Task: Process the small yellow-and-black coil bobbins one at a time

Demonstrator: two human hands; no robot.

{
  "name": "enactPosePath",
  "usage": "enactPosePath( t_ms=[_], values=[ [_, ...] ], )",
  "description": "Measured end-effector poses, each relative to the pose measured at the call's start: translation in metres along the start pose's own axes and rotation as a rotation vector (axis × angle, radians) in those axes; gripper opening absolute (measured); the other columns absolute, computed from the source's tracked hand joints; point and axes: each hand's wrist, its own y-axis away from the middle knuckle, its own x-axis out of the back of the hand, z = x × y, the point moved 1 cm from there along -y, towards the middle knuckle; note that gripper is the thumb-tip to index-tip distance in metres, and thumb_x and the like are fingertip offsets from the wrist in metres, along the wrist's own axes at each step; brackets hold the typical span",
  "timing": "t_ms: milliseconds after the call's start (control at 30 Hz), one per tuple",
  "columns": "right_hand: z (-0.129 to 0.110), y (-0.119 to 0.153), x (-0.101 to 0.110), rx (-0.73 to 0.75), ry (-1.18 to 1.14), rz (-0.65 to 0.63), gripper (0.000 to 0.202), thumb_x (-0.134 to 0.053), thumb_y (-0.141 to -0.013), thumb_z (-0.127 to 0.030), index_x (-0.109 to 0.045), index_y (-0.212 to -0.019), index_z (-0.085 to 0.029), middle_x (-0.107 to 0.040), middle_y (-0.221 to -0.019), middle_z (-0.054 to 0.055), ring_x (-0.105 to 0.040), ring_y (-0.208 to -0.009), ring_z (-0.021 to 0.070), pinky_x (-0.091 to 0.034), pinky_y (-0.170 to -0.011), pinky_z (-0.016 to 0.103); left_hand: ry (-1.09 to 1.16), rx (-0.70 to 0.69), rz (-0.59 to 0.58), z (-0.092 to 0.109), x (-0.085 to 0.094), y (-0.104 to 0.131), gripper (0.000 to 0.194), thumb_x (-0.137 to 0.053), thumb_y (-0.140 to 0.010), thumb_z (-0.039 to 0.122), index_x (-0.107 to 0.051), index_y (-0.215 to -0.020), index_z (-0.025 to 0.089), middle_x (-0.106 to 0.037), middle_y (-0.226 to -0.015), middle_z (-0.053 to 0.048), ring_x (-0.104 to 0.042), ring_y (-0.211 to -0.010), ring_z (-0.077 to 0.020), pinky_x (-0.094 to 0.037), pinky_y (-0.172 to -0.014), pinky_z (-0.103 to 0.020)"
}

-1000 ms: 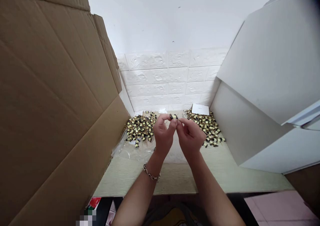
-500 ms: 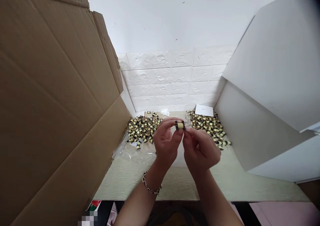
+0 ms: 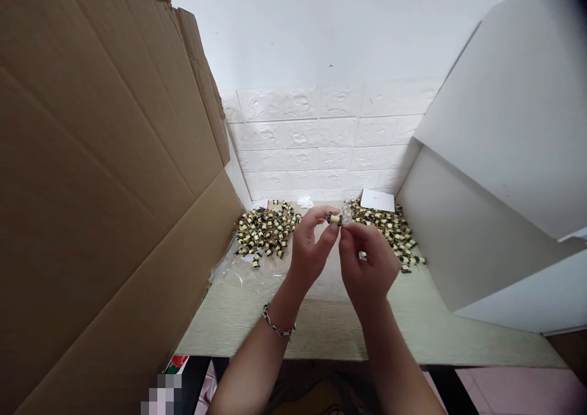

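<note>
The left hand (image 3: 312, 244) pinches a small coil (image 3: 335, 219) at its one o'clock, long axis roughly ten-to-four; the right hand (image 3: 369, 261), fingertips bunched, meets the four-o'clock end, its grasp unclear.

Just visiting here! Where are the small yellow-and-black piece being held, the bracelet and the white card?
Yellow-and-black piece (image 3: 335, 219): head view, on its yellow middle.
Bracelet (image 3: 272, 325): head view, on its chain links.
White card (image 3: 377, 200): head view, middle of its upward face.
</note>
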Motion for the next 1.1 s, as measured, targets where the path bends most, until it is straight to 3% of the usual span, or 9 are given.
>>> enactPosePath(
  t_ms=[100, 267, 467, 600, 833, 1100],
  values=[
    [0.004, 0.0, 0.0, -0.012, 0.031, -0.048, 0.006, -0.05, -0.078, -0.016, -0.055, -0.079, -0.02, -0.055, -0.065, -0.002, -0.046, -0.05, 0.0068, -0.039, -0.05, 0.02, -0.07, -0.024, -0.033, -0.006, 0.003, -0.003, 0.023, -0.052, -0.076, 0.027, -0.056, -0.097, 0.021, -0.056, -0.101, -0.006, -0.052, -0.093, -0.0165, -0.04, -0.083, -0.031],
    [0.015, 0.001, -0.001, -0.041, 0.02, -0.097, 0.006, -0.049, -0.079, -0.017, -0.054, -0.081, -0.02, -0.058, -0.07, -0.002, -0.051, -0.053, 0.0065, -0.041, -0.051, 0.019, -0.154, -0.075, -0.113, -0.011, 0.008, -0.008, 0.015, -0.055, -0.074, 0.024, -0.06, -0.088, 0.019, -0.06, -0.09, -0.005, -0.053, -0.09, -0.015, -0.04, -0.082, -0.029],
    [0.026, 0.0, -0.003, -0.041, 0.02, -0.136, 0.006, -0.047, -0.08, -0.019, -0.053, -0.081, -0.02, -0.059, -0.074, -0.001, -0.055, -0.055, 0.0074, -0.042, -0.05, 0.019, -0.176, 0.01, -0.163, -0.02, 0.01, -0.011, 0.021, -0.059, -0.07, 0.031, -0.059, -0.087, 0.019, -0.061, -0.091, -0.006, -0.054, -0.088, -0.0161, -0.042, -0.076, -0.029],
    [0.03, 0.0, -0.005, -0.024, 0.033, -0.147, 0.007, -0.047, -0.08, -0.019, -0.053, -0.08, -0.019, -0.059, -0.073, -0.001, -0.055, -0.056, 0.0081, -0.043, -0.052, 0.02, -0.197, 0.022, -0.152, -0.024, 0.01, -0.011, 0.021, -0.059, -0.07, 0.032, -0.06, -0.087, 0.019, -0.062, -0.09, -0.006, -0.055, -0.086, -0.0156, -0.043, -0.076, -0.03],
    [0.031, -0.002, -0.008, -0.064, 0.011, -0.183, 0.009, -0.046, -0.08, -0.021, -0.055, -0.08, -0.02, -0.06, -0.074, 0.0, -0.053, -0.053, 0.0084, -0.043, -0.053, 0.021, -0.342, -0.198, -0.055, -0.019, 0.013, -0.013, 0.024, -0.061, -0.07, 0.026, -0.061, -0.094, 0.021, -0.063, -0.092, -0.005, -0.055, -0.089, -0.016, -0.042, -0.083, -0.032],
    [0.028, -0.006, -0.015, -0.057, -0.02, -0.256, 0.011, -0.044, -0.08, -0.021, -0.055, -0.081, -0.02, -0.061, -0.077, 0.0, -0.052, -0.054, 0.0077, -0.042, -0.054, 0.02, -0.386, -0.197, 0.038, -0.022, 0.019, -0.014, 0.03, -0.062, -0.069, 0.029, -0.06, -0.098, 0.02, -0.063, -0.09, -0.004, -0.057, -0.082, -0.0139, -0.044, -0.077, -0.028]
  ],
)
